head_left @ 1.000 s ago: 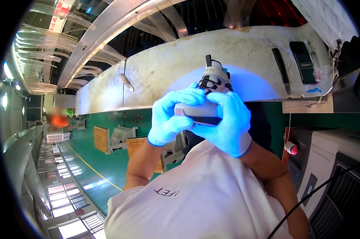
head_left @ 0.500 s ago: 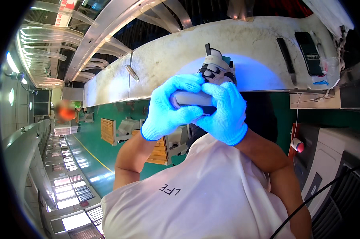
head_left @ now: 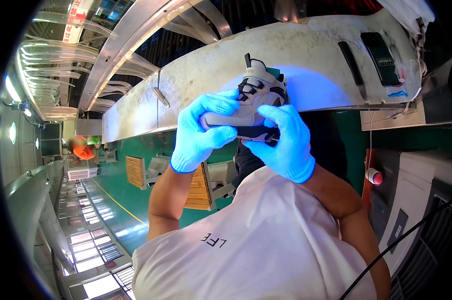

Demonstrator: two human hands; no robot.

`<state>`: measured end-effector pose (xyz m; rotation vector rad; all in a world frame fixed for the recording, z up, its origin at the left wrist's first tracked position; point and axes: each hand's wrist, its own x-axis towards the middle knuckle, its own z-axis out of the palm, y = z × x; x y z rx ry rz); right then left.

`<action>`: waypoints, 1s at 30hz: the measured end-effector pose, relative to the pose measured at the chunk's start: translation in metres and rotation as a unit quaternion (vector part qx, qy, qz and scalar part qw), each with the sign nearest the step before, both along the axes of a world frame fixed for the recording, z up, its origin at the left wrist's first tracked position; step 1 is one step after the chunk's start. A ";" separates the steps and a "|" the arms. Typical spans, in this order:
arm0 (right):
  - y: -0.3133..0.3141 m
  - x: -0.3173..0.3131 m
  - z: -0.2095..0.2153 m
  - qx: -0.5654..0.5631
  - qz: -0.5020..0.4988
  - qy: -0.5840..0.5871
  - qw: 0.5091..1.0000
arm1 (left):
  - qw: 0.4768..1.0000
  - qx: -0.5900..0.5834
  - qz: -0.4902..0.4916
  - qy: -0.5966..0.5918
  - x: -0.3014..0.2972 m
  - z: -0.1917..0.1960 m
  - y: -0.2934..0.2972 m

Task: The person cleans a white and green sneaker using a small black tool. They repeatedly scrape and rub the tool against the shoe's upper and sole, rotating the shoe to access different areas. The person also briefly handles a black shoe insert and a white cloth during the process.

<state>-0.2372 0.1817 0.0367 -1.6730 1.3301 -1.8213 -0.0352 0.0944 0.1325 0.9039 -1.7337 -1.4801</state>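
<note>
A light grey and black sneaker (head_left: 246, 111) is held between my two gloved hands, just over the near edge of the workbench. Its toe points left and its black-laced opening faces away from me. My left hand (head_left: 202, 127), in a knit glove lit blue, wraps the toe with fingers above and thumb below. My right hand (head_left: 284, 142), gloved the same way, is closed on the sole and the side toward the heel. Part of the sole is hidden by the fingers and thumbs.
The pale, stained workbench (head_left: 201, 65) carries a small knife-like tool (head_left: 161, 97), a black slim tool (head_left: 351, 62) and a dark phone (head_left: 381, 59). A grey machine (head_left: 411, 185) stands at right. Wood-topped carts (head_left: 135, 171) are on the green floor. Another person (head_left: 82, 149) is far left.
My hands have moved apart along the sneaker, so more of its upper and laces shows. The right hand slid toward the heel, and the sneaker shifted slightly left.
</note>
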 end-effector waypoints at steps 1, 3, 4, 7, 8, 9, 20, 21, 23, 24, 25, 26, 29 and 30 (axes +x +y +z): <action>-0.002 -0.001 0.000 0.005 0.006 0.004 1.000 | 1.000 -0.004 -0.004 -0.002 0.001 -0.001 -0.002; -0.008 -0.003 0.002 0.014 0.019 0.012 1.000 | 1.000 0.002 -0.015 0.006 0.004 -0.002 -0.008; -0.011 -0.003 0.002 0.009 0.018 0.016 1.000 | 1.000 0.005 -0.019 0.010 0.005 -0.003 -0.011; -0.022 0.000 0.001 0.001 0.022 0.027 0.999 | 0.999 0.024 -0.024 0.011 0.008 -0.001 -0.017; -0.026 0.000 0.001 0.004 0.026 0.032 0.999 | 0.999 0.020 -0.022 -0.029 0.007 0.005 -0.019; -0.031 0.001 0.001 0.006 0.029 0.037 0.999 | 0.997 0.015 -0.022 -0.069 0.004 0.016 -0.021; -0.035 0.004 -0.001 0.113 0.001 0.057 0.992 | 0.961 -0.033 -0.025 -0.274 -0.011 0.041 -0.060; -0.032 0.002 -0.003 0.123 -0.006 0.062 0.990 | 0.961 -0.042 -0.028 -0.272 -0.010 0.039 -0.062; -0.028 0.000 -0.006 0.154 -0.010 0.064 0.986 | 0.961 -0.049 -0.043 -0.268 -0.007 0.037 -0.069; -0.029 0.000 -0.008 0.152 0.001 0.052 0.987 | 0.963 -0.041 -0.044 -0.261 -0.008 0.038 -0.069; -0.030 0.000 -0.009 0.150 0.011 0.040 0.988 | 0.966 -0.033 -0.045 -0.254 -0.011 0.040 -0.070; -0.030 -0.001 -0.011 0.147 0.022 0.028 0.988 | 0.968 -0.025 -0.046 -0.247 -0.013 0.041 -0.070; -0.041 -0.009 -0.010 0.109 0.010 0.034 0.993 | 0.969 -0.041 -0.072 -0.232 -0.007 0.037 -0.072; -0.045 -0.012 -0.009 0.093 -0.003 0.038 0.995 | 0.968 -0.051 -0.085 -0.229 -0.007 0.035 -0.074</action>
